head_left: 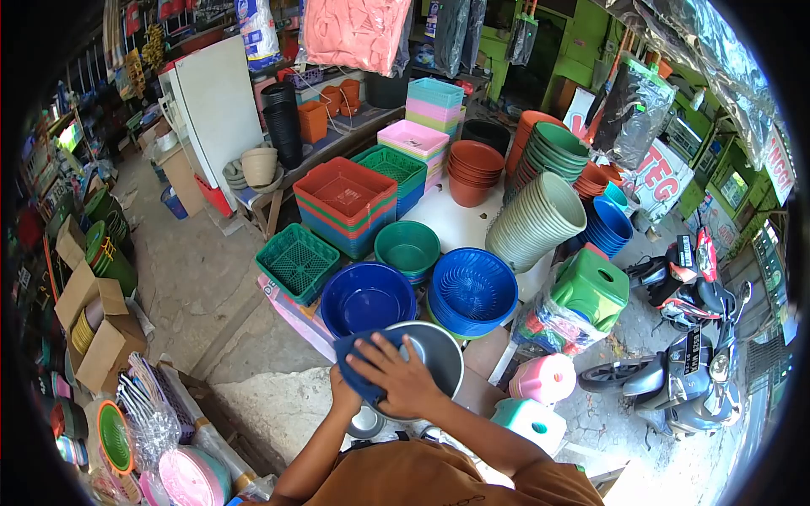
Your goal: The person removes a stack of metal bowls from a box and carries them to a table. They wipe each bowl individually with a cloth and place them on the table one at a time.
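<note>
A grey metal basin (443,358) is tilted close to my body. My right hand (392,373) lies over a dark blue cloth (361,385), pressing it on the basin's left side with its fingers spread across the fabric. Lower down at that same side, my left hand (343,395) grips the basin's edge; its fingers are mostly hidden behind the cloth. Just beyond the basin stand a round dark blue tub (367,299) and a stack of blue plastic baskets (472,291). Below my wrists, a small metal bowl (365,423) is partly in view.
Stacked red baskets (346,190), a green basket (297,260) and pale green buckets (540,219) crowd the table ahead. Stools (591,287) stand at the right, with motorcycles (683,371) beyond. A cardboard box (105,329) sits at the left, and wrapped goods hang overhead.
</note>
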`<act>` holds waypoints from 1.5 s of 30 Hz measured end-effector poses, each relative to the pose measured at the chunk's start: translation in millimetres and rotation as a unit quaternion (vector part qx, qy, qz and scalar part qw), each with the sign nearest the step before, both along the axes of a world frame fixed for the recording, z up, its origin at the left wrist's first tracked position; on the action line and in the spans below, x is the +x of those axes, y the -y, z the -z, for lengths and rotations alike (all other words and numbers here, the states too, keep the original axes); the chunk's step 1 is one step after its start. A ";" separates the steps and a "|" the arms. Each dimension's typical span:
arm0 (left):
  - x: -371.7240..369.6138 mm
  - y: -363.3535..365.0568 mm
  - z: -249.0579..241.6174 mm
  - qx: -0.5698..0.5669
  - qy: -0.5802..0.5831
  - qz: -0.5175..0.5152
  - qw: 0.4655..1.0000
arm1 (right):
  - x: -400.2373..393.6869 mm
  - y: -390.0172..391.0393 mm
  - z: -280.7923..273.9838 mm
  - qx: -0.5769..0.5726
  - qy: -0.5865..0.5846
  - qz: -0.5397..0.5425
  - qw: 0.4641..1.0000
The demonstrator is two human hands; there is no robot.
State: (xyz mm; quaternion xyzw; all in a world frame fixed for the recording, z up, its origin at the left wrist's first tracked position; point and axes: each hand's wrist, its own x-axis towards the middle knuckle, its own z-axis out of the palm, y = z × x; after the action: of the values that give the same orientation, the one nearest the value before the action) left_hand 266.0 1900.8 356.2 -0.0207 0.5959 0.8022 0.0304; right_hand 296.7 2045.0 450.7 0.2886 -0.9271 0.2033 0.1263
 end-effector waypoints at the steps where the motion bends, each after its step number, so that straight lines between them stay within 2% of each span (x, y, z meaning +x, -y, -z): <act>1: -1.1 2.4 -1.9 -0.002 0.002 0.001 1.000 | -5.3 -3.2 -7.0 -0.002 0.002 0.001 1.000; 3: -2.8 8.4 -9.0 -0.074 -0.018 -0.017 0.997 | -14.3 -14.0 -22.6 0.041 0.011 0.115 0.992; 4: -1.8 3.8 -17.6 -0.099 -0.007 -0.059 0.993 | -17.2 -20.6 -19.6 0.040 0.012 0.116 0.992; 6: -4.0 5.5 -15.1 -0.079 -0.007 -0.085 0.993 | -27.0 -36.8 -3.0 -0.053 0.005 0.230 0.972; 7: -5.6 6.2 -14.5 -0.057 -0.009 -0.113 0.992 | -28.4 -43.0 5.5 -0.053 0.006 0.230 0.972; 9: -7.7 3.7 -14.6 -0.037 0.006 -0.150 0.988 | -24.1 -48.5 26.0 -0.229 0.072 0.282 0.929; 12: -1.2 0.1 -13.8 -0.103 -0.034 -0.194 0.975 | -12.7 -42.0 51.3 -0.264 0.038 0.319 0.909; 15: 8.3 -2.6 -2.0 -0.112 -0.056 -0.167 0.978 | -8.1 -45.1 79.3 -0.310 0.035 0.347 0.884; 16: 9.6 -2.6 -0.6 -0.107 -0.051 -0.164 0.979 | -6.5 -48.7 77.2 -0.354 0.071 0.346 0.866; 20: 4.5 0.0 17.1 -0.091 -0.018 -0.164 0.982 | -6.9 -61.8 96.2 -0.356 0.051 0.345 0.867; 22: 0.2 0.6 15.9 -0.057 0.034 -0.160 0.985 | -10.0 -70.2 106.5 -0.489 0.100 0.302 0.812; 23: -1.8 -1.3 13.6 -0.058 0.033 -0.159 0.985 | -9.8 -73.1 106.1 -0.490 0.099 0.303 0.811; 25: -2.7 -5.8 9.2 0.005 0.070 -0.175 0.982 | -7.1 -78.0 100.8 -0.551 0.146 0.312 0.760; 26: -2.7 -2.8 14.4 0.004 0.070 -0.175 0.982 | -5.2 -80.2 96.3 -0.551 0.146 0.312 0.760; 28: -5.1 5.2 28.7 0.002 0.075 -0.131 0.988 | -2.0 -85.5 83.7 -0.642 0.213 0.294 0.676; 29: -6.5 1.8 22.5 0.003 0.074 -0.132 0.988 | -0.3 -88.5 72.1 -0.642 0.212 0.293 0.676; 31: -7.3 -5.6 11.0 0.083 0.091 -0.149 0.981 | 3.8 -96.1 52.2 -0.716 0.206 0.347 0.569; 32: -7.6 -3.5 10.6 0.083 0.090 -0.151 0.981 | 3.7 -104.9 61.5 -0.709 0.187 0.301 0.609; 33: -8.6 -0.6 10.4 0.080 0.094 -0.127 0.984 | 1.7 -106.5 63.3 -0.709 0.187 0.300 0.610; 35: -7.8 -3.2 7.7 0.077 0.100 -0.102 0.987 | -1.0 -107.1 50.0 -0.527 0.207 0.200 0.800; 36: -8.5 -6.7 3.3 0.085 0.104 -0.113 0.984 | 2.0 -100.4 33.6 -0.523 0.279 0.137 0.794; 37: -9.3 -9.1 0.6 0.093 0.108 -0.125 0.982 | 1.2 -95.8 40.8 -0.522 0.278 0.138 0.794; 39: -10.9 -5.3 8.2 0.088 0.101 -0.135 0.982 | 1.5 -85.7 64.3 -0.432 0.190 0.180 0.863; 44: -13.0 -15.4 -4.4 0.106 0.108 -0.183 0.971 | 17.6 -61.0 69.4 -0.420 0.103 0.247 0.867; 45: -12.5 -18.8 -15.5 0.132 0.112 -0.191 0.966 | 20.7 -62.6 77.9 -0.529 0.214 0.262 0.778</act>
State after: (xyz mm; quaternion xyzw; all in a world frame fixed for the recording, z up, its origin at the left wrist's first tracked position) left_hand 253.5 1919.6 371.7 -0.2198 0.4622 0.8573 -0.0547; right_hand 317.4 2107.5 372.7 -0.1287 -0.7166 0.6774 0.1056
